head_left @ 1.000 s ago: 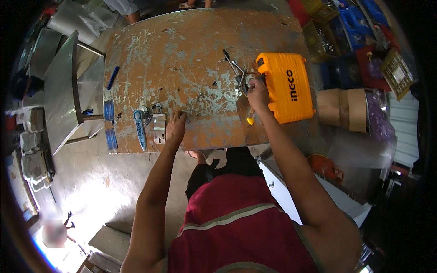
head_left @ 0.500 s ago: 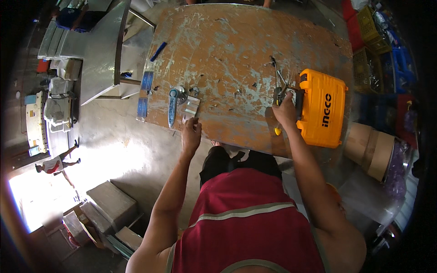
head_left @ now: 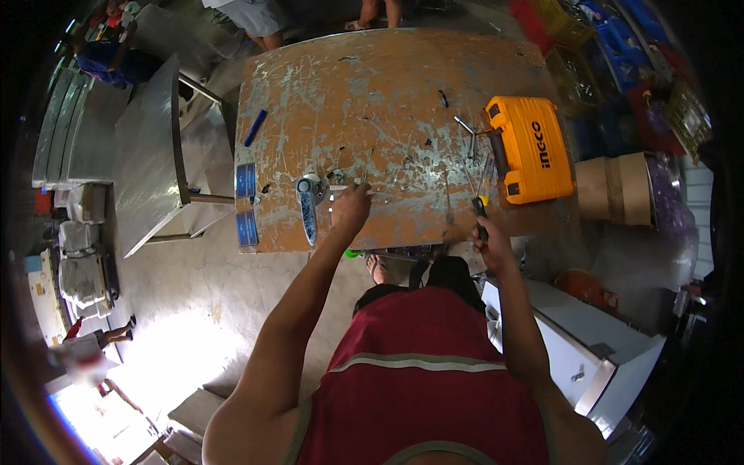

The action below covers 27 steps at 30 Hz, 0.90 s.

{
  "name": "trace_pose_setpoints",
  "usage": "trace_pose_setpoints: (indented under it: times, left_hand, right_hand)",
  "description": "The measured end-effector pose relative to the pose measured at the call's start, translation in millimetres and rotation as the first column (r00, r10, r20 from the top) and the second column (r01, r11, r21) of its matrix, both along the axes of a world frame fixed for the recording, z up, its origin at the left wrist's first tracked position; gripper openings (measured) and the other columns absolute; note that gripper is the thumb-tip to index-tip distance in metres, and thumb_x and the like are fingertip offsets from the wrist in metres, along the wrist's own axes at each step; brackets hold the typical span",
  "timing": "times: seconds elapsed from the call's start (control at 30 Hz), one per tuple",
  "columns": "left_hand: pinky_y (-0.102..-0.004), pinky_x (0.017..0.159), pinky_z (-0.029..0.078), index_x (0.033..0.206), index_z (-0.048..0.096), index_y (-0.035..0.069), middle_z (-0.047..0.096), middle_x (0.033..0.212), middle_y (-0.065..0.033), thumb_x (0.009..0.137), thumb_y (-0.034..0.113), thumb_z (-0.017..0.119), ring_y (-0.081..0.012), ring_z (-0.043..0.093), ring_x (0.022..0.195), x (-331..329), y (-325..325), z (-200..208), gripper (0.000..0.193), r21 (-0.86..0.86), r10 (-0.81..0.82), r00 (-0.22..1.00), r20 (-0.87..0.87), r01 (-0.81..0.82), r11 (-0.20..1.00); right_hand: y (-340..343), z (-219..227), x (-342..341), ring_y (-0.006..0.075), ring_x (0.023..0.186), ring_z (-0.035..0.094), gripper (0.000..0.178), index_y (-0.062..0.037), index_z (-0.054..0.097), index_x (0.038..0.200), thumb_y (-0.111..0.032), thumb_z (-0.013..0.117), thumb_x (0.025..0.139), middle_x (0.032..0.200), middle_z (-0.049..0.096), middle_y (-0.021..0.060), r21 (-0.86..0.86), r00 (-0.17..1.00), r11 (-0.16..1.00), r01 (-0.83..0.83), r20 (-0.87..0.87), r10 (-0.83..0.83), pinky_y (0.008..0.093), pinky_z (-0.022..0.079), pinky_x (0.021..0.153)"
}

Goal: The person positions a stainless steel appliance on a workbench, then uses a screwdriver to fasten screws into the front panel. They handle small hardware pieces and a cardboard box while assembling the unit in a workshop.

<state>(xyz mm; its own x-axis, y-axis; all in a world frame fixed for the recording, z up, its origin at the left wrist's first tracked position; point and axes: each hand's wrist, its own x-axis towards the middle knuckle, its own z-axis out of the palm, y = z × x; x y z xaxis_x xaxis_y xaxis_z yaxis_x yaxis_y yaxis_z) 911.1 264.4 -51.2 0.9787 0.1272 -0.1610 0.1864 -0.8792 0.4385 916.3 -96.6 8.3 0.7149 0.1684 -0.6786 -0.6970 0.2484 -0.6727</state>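
Note:
My right hand (head_left: 494,246) is wrapped round the black handle of a screwdriver (head_left: 481,219) at the table's near edge, its thin shaft slanting up and left. To the left, my left hand (head_left: 353,208) has its fingers curled down over a pale metal plate (head_left: 336,191), which they partly hide. Beside that hand lies a long blue speckled piece with a round blue-and-white top (head_left: 308,213). Beyond the screwdriver, a yellow-ended tool (head_left: 485,199) and a T-shaped metal tool (head_left: 470,133) rest near the orange tool case (head_left: 537,151).
The worn brown table (head_left: 372,85) carries scattered small dark parts. A blue pen-like stick (head_left: 255,128) and two blue cards (head_left: 246,180) lie along its left side. A cardboard box (head_left: 616,190) stands at right, a metal table (head_left: 151,147) at left. People's legs (head_left: 377,12) show beyond.
My right hand has drawn back from beside the case toward me, now with the screwdriver. My left hand has moved forward and right, over the metal plate. The view has shifted.

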Motion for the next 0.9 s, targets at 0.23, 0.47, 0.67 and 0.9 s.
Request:
trace_pose_setpoints:
  times: [0.23,0.47,0.67,0.9]
  left_hand:
    - [-0.0494,0.081,0.060,0.119,0.065,0.007,0.071,0.114,-0.0187,0.095,0.015,0.058,-0.0366,0.072,0.105,33.5,-6.0,-54.6,0.026,0.120,-0.166,0.974,-0.154,0.185,0.975]
    - [-0.0504,0.087,0.059,0.131,0.059,0.007,0.064,0.124,-0.0257,0.091,0.003,0.056,-0.0412,0.068,0.110,19.3,-10.5,-51.7,0.040,-0.083,-0.072,0.990,-0.123,0.063,0.995]
    - [-0.0524,0.086,0.057,0.125,0.061,0.005,0.061,0.122,-0.0256,0.092,-0.001,0.053,-0.0418,0.067,0.107,17.2,-11.7,-53.2,0.035,-0.101,-0.253,0.965,-0.068,0.246,0.964]
    - [-0.0529,0.081,0.059,0.113,0.068,0.007,0.073,0.107,-0.0223,0.090,0.011,0.059,-0.0408,0.073,0.095,28.1,-18.2,-81.9,0.025,-0.188,-0.042,0.994,-0.103,0.022,0.982]
  right_hand:
    - [9.3,25.8,-124.2,0.0197,0.076,0.063,0.027,-0.0081,0.055,0.114,-0.007,0.056,0.087,0.090,0.061,0.0063,0.034,0.975,0.978,0.207,0.074,-0.209,0.0346,0.053,0.067]
    - [-8.2,1.1,-150.1,0.0173,0.070,0.059,0.019,-0.0075,0.055,0.103,-0.005,0.056,0.085,0.088,0.061,0.0068,-0.073,0.988,0.985,0.155,0.022,-0.154,0.0322,0.048,0.058]
    - [-6.2,0.9,-121.3,0.0158,0.076,0.060,0.028,-0.0100,0.058,0.113,-0.009,0.057,0.085,0.092,0.062,0.0042,-0.072,0.999,0.997,0.031,0.031,-0.029,0.0290,0.050,0.067]
    - [-27.0,4.0,-102.4,0.0120,0.080,0.060,0.021,-0.0089,0.062,0.110,-0.013,0.060,0.089,0.090,0.061,0.0015,-0.102,0.994,0.990,-0.095,0.041,0.099,0.0257,0.049,0.070]
